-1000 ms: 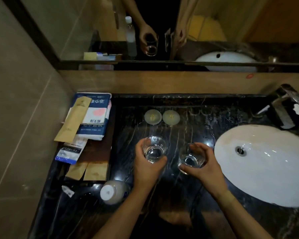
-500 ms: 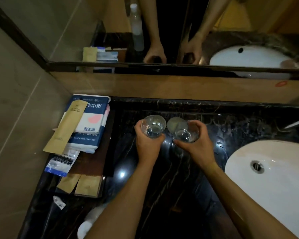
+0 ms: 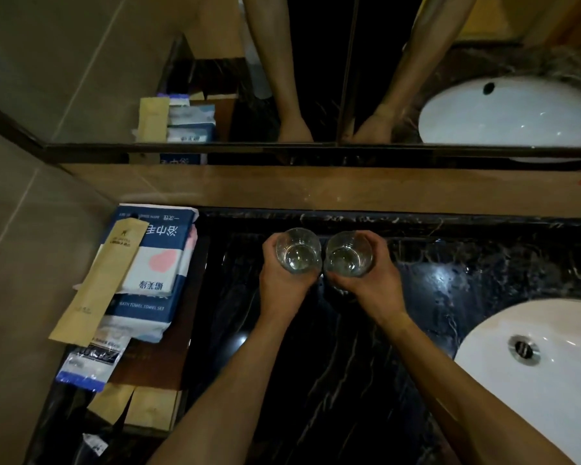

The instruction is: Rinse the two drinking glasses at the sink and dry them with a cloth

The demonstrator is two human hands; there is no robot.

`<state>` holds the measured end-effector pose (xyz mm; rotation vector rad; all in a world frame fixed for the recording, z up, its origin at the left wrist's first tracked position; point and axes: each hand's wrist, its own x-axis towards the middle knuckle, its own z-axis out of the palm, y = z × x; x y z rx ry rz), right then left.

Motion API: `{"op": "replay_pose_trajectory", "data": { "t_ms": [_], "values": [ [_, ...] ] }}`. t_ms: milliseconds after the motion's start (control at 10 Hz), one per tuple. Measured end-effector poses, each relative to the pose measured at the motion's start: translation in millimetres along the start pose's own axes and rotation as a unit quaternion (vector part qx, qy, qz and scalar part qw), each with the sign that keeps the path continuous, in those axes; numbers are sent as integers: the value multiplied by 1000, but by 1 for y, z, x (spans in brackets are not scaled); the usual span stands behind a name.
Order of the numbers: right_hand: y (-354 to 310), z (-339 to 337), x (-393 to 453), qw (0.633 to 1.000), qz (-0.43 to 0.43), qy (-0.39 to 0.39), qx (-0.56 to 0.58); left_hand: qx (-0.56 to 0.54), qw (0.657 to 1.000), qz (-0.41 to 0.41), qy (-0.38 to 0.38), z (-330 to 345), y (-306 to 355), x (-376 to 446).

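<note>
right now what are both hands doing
Left hand: gripping the left glass.
Right hand: gripping the right glass.

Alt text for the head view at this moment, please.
A person's left hand and right hand each grip a clear glass, left glass and right glass, side by side over a dark marble counter. A white sink lies right, packaged towels left.
</note>
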<state>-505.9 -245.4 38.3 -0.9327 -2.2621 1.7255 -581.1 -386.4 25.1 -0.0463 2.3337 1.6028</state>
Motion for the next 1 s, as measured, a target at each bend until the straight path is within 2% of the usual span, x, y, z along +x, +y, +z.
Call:
{"op": "replay_pose_trajectory", "data": {
  "t_ms": [200, 800, 1000],
  "values": [
    [7, 5, 0, 1000, 4, 22, 7, 5, 1000, -4, -5, -2, -10, 4],
    [1, 6, -5, 1000, 29, 8, -5, 15, 999, -17, -38, -9, -18, 3],
    [4, 2, -44, 991, 8, 64, -115, -54, 993, -62, 82, -12, -19, -41]
  ]
}}
